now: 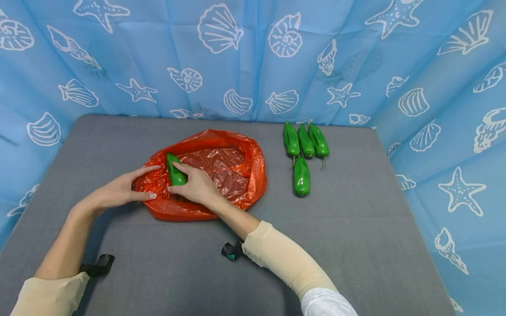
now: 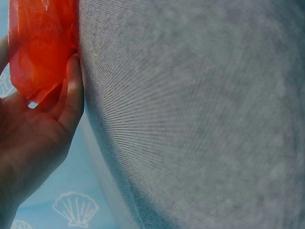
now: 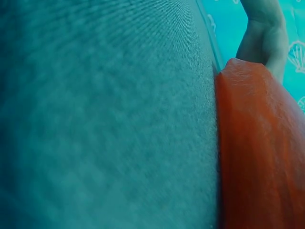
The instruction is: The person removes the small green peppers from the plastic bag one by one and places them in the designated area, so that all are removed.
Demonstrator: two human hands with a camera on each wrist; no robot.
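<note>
A red plastic bag lies on the grey table with its mouth spread wide. At its left end my left hand holds it, thumb on the near side and index finger on the far side. The left wrist view shows the bag between the fingers and thumb of that hand. My right hand reaches over the near rim and grips a green pepper at the bag's left inside. The right wrist view has only the bag's outer wall; the right hand is hidden there.
Right of the bag, three green peppers lie side by side, with another pepper just nearer. A blue curtain with shell prints hangs behind the table. Black wrist straps are on both forearms.
</note>
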